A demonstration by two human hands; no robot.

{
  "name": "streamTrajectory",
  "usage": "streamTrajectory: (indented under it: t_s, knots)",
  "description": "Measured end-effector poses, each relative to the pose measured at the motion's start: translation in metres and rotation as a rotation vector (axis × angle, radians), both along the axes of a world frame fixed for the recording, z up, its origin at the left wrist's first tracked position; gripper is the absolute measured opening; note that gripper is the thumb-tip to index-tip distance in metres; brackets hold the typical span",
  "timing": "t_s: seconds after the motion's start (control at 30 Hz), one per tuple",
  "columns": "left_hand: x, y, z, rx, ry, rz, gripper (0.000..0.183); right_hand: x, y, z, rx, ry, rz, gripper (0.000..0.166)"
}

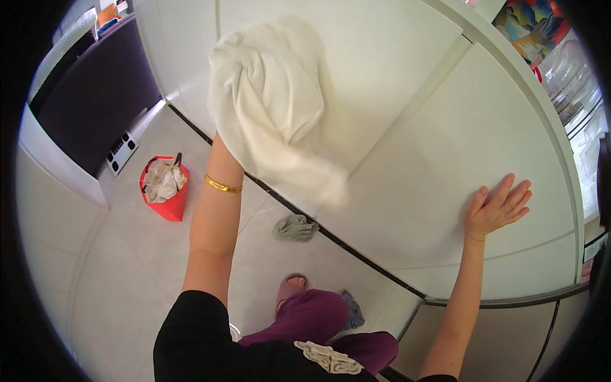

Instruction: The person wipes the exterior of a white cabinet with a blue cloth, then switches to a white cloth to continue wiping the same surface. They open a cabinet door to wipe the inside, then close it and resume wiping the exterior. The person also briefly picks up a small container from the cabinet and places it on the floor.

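A white cloth (272,90) covers my left hand and hangs in folds against the white cabinet front (382,71). Only my left forearm (215,215), with a gold bangle (223,185) at the wrist, shows below it; the fingers are hidden. Farther right, my right hand (499,205) rests flat on a door panel (477,119), fingers apart and holding nothing. A narrow vertical groove (420,102) runs between the panels, between my two hands.
A red bag (174,203) stuffed with pale cloths stands on the tiled floor (129,267). Behind it lies a white bathroom scale (122,152). One crumpled grey cloth (296,228) lies by the cabinet's dark base strip, and a blue-grey cloth (353,310) lies beside my leg.
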State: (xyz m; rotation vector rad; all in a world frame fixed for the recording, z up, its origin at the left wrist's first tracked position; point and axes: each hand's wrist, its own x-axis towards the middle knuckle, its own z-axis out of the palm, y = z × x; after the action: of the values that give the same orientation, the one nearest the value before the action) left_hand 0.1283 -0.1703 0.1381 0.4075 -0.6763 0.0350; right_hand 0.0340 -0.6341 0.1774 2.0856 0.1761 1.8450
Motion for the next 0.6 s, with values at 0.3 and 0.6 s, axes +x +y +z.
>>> streamTrajectory:
  t_s: [0.3,0.6]
  knots:
    - [-0.099,0.001,0.024,0.300,0.268,-0.042,0.035,-0.047,0.213,0.013,0.614,0.945,1.020,0.071]
    - [-0.198,0.027,-0.051,1.392,0.124,0.506,0.033,-0.063,0.295,-0.006,0.386,1.199,0.992,0.011]
